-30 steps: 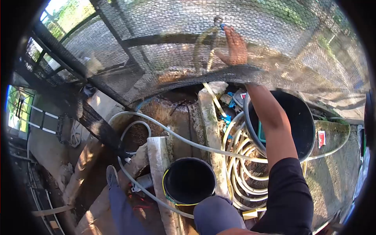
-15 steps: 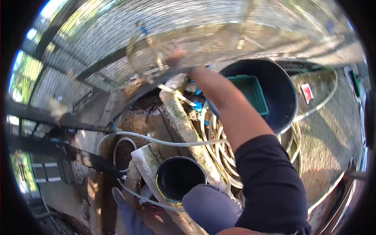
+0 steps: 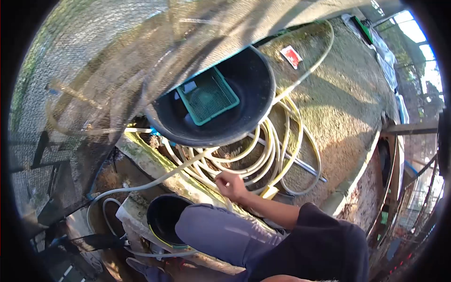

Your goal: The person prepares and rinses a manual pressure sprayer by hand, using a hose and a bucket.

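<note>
My right hand (image 3: 229, 185) hovers over a coil of pale hose (image 3: 263, 164), beside my bent knee. Its fingers are curled closed, and whatever may be inside them is hidden. Just beyond the coil stands a wide black tub (image 3: 256, 110). Inside the tub lies a green slotted plastic basket (image 3: 206, 98). Mesh netting (image 3: 127, 61) hangs across the tub's far left side. Close to my knee is a smaller black bucket (image 3: 162, 216) with a yellowish edge. My left hand is out of view.
A red and white packet (image 3: 291, 57) lies on the rough concrete slab (image 3: 343, 108) at right. A concrete ledge (image 3: 152, 157) runs beneath the hose. Dark frame bars stand at left, and a wooden beam (image 3: 413, 129) juts in at right.
My right hand has come back from the netting beyond the tub to near my knee. The view has swung right, and the netting now covers part of the tub.
</note>
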{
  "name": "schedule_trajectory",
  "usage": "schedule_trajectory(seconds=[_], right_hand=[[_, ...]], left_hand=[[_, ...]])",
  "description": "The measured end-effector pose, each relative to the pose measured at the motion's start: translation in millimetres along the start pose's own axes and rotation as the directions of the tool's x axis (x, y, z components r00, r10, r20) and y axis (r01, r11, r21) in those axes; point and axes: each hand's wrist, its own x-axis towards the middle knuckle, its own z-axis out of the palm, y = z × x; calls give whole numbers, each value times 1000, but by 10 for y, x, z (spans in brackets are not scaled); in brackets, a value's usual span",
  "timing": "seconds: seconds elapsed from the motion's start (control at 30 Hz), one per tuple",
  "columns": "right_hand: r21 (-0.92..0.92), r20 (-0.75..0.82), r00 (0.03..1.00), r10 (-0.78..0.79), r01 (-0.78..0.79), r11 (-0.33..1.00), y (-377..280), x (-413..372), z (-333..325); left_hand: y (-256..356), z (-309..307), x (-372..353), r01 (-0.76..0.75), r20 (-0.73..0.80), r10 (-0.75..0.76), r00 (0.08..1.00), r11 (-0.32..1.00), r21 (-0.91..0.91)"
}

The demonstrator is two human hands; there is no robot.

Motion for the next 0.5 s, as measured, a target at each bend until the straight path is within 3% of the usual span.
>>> schedule_trajectory(seconds=[0.07,0.13,0.33,0.43,0.5], right_hand=[[-65,-133,988,74,-83,994,430,-69,-207],[-52,-169,955,244,-256,965,601,-104,-433],[-119,-241,966,91,-123,985,1295,160,-787],[-199,-224,950,215,-261,945,1395,281,-836],[-260,-243,947,208,-270,927,1519,270,-826]], left_hand=[[-103,-32,-125,19,-32,-18,999,999,25],[-198,-103,-266,29,-74,-26,997,999,42],[-408,-298,-653,60,-184,-44,982,995,78],[-433,-297,-754,60,-214,-33,976,991,123],[-451,-275,-788,55,-234,-25,972,991,124]])
